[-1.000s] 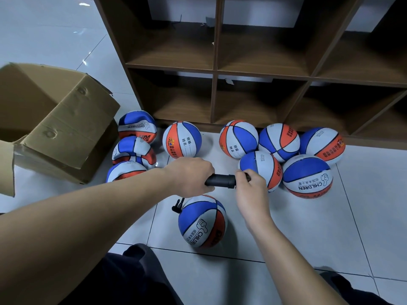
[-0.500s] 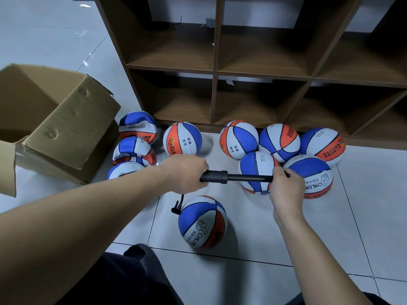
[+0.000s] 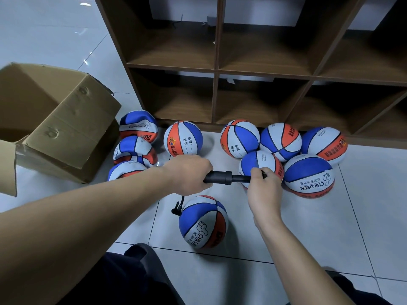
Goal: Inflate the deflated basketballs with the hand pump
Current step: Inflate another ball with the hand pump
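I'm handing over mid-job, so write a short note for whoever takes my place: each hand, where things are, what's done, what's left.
Left hand grips the hand pump barrel; right hand grips its handle, rod partly out.
The pump's hose runs down to the basketball on the floor between the arms.
Done: six round balls by the shelf unit.
Left: finish this ball, then the three flat basketballs beside the cardboard box.

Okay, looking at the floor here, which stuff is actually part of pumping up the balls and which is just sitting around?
In use: hand pump, gripped by left hand and right hand; hose; ball being filled; flat balls waiting.

Lying about: cardboard box, wooden shelf, round balls by it.
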